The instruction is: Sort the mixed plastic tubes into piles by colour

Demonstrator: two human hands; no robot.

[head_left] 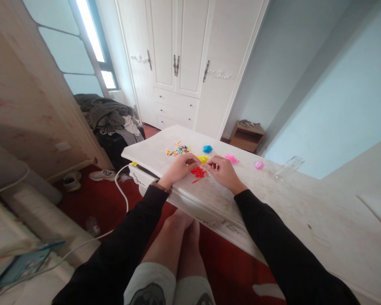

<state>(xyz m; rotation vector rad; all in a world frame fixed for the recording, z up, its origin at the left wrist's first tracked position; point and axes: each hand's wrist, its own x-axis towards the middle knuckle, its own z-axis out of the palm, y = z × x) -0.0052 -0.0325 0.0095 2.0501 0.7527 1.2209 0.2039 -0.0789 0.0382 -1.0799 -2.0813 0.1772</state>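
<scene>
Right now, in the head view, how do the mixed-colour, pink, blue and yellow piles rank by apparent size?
1. Mixed-colour pile
2. Pink pile
3. Blue pile
Unranked: yellow pile, partly hidden by the left hand.

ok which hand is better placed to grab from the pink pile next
Probably the right hand: it is beside the pink pile, while the left hand is farther away, nearer the multicoloured pile.

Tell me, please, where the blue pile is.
In the head view, the blue pile lies just beyond the yellow pile, right of the multicoloured pile.
</scene>
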